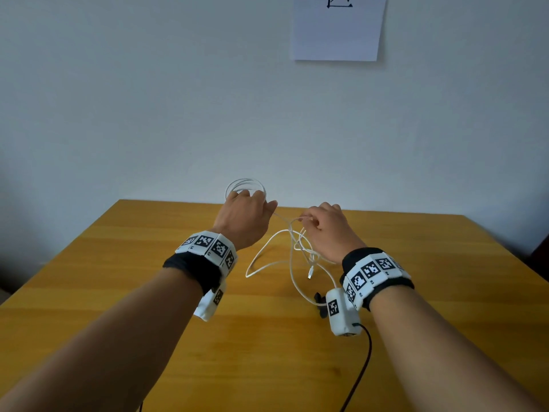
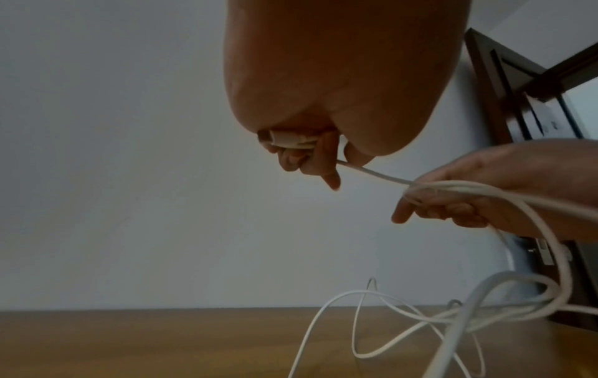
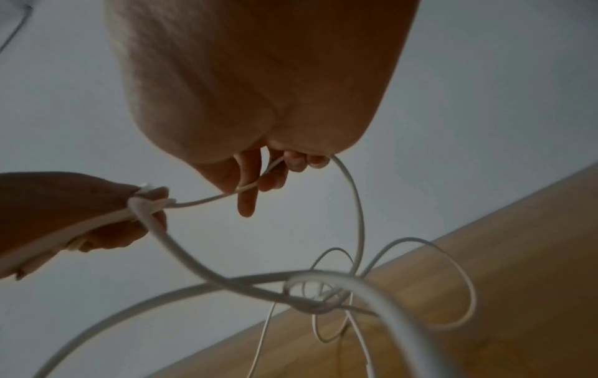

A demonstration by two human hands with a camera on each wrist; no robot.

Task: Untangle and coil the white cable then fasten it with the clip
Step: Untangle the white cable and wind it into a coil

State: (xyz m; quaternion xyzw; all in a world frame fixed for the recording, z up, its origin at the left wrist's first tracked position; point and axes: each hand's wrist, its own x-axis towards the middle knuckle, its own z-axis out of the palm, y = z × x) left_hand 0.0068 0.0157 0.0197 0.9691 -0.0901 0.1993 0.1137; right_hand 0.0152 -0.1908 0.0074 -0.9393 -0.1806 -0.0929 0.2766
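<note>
Over a wooden table, a person winds a white cable into loops. The left hand is closed around several finished turns, which stand up above its knuckles as a small coil. The right hand, just beside it, pinches the next stretch of cable between thumb and fingers. A short span runs taut between the two hands. Below them the rest hangs in a loose snarl, with loops touching the table and a plug end dangling free. A small black clip (partly hidden behind the right wrist camera) lies on the table near the right wrist, well apart from the coil.

The cable looks light, thin and limp but springy: released turns would likely spring open, so the left hand's clamp on the bundle matters. The smooth jacket should slide easily through the right fingers, which suits feeding slack. The best hold is probably on the strand just short of the snarl, so crossed loops can be shaken loose before each new turn.
</note>
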